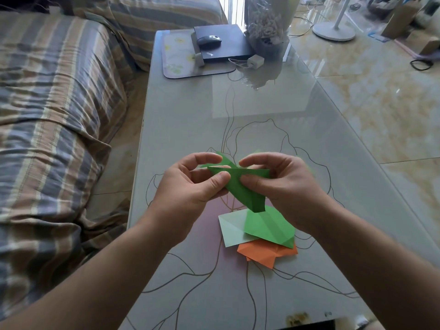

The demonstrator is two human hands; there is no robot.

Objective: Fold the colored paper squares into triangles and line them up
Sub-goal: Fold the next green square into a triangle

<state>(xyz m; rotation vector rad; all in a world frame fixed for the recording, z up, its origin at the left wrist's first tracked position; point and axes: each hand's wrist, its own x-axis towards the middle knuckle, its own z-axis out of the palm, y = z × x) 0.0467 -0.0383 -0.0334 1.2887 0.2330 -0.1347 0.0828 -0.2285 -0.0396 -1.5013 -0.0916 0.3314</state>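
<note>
The dark green paper (240, 186) was half folded, its creased flaps meeting in a point that hung down. We held it in the air above the glass table (190, 129), over the pile. Our left hand (190, 186) pinched its left side between thumb and curled fingers; our right hand (283, 184) pinched the right side likewise. On the table below lay a creased light green sheet (269, 225) across a pale sheet (232, 231), and an orange piece (266, 254) nearest us.
</note>
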